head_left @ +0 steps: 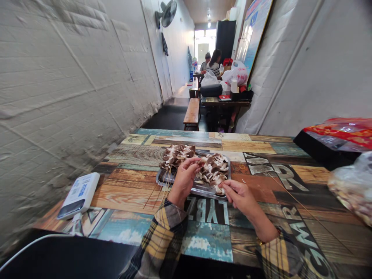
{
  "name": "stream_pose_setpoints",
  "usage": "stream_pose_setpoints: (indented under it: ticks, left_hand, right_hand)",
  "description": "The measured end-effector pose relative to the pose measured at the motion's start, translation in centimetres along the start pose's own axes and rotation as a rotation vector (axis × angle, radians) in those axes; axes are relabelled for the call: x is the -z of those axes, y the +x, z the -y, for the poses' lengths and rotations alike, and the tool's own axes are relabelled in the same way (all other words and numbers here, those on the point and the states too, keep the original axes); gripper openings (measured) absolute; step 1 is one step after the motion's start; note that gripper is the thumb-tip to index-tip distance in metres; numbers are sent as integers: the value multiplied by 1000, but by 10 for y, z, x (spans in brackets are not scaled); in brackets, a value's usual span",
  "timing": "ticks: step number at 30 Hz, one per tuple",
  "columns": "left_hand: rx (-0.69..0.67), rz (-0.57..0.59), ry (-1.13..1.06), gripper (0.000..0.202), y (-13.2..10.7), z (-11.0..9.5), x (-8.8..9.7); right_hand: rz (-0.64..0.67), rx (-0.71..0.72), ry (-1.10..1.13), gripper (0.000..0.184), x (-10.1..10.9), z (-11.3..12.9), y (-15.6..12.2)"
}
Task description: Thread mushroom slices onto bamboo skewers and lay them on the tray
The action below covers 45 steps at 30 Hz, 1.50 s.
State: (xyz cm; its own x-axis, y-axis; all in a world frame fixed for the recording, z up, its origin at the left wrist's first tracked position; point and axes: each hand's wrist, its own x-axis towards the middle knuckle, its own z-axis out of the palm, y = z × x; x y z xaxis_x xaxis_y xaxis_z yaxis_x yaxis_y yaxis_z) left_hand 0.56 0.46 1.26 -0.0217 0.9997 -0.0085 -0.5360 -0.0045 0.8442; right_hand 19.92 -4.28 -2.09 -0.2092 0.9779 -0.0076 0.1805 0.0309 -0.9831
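A shallow metal tray [197,190] on the table holds a heap of torn oyster mushrooms [213,170], brown on top and pale beneath. My left hand [184,180] is over the middle of the tray, its thumb and fingers pinching a mushroom piece [200,162]. At the tray's near right edge, my right hand [240,195] has its fingertips pressed together on a piece of mushroom at the side of the heap. Several thin bamboo skewers [166,182] lean on the tray's left part beside my left hand, with mushrooms around their far ends.
One long skewer [308,211] lies on the patterned table [130,190] at right. A white power bank [80,195] with a cable is at left. At right are a black box [312,149] with red packaging and a plastic bag [354,186]. Two people sit farther back.
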Motion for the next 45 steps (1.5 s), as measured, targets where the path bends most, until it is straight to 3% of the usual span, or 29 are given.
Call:
stream_pose_setpoints:
  ticks: [7,15,23,33,39,45]
  left_hand:
    - [-38,-11,52,19,3,5,2]
    - [-72,-45,94,39,8,5,8]
    - [-57,-61,160,24,6,4,7]
    - [-69,-62,166,21,5,2,7]
    - [-112,-54,136,29,6,4,9]
    - [-48,-52,58,36,5,3,7]
  right_hand:
    - [19,0,-25,39,0,-2,-1]
    - [50,20,-39,38,1,-8,-1]
    - [52,15,-43,39,0,-3,-2]
    - [46,18,-58,40,0,0,-1]
    - [52,15,-73,40,0,-2,-2]
    - [49,26,-86,41,1,-1,-2]
